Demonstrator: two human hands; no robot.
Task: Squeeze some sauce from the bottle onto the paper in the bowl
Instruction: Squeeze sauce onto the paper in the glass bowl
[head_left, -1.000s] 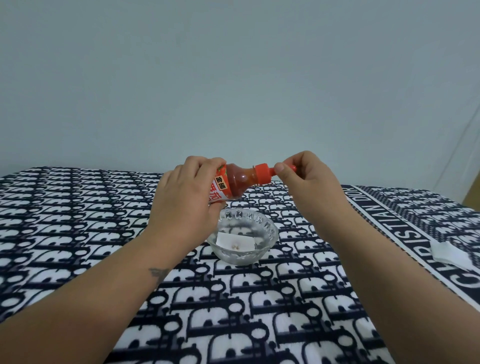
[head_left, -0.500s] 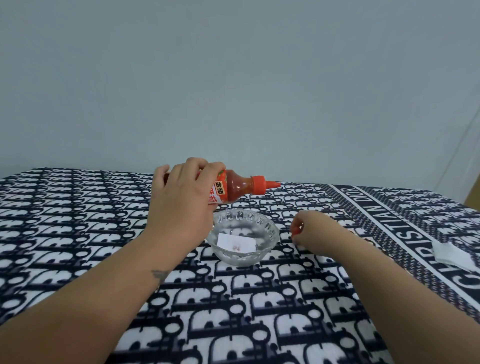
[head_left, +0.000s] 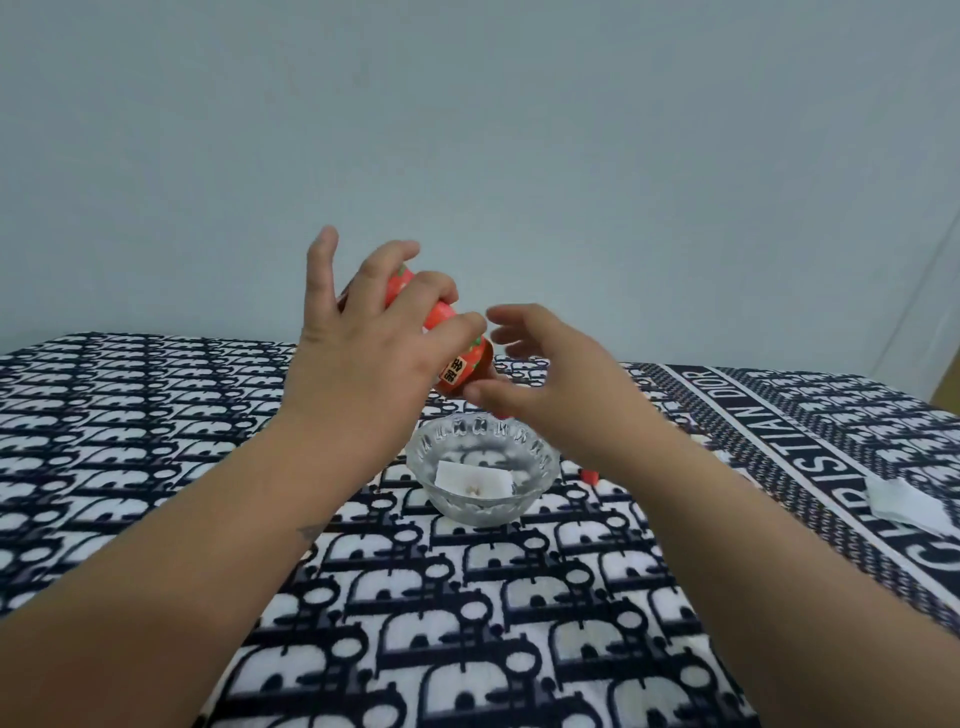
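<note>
Overhead, my left hand gripped the tilted bottle above the bowl, paper lying inside. My right hand hovered open beside it, hiding the nozzle. Squeezing from there, sauce could have overshot the bowl's far rim.
</note>
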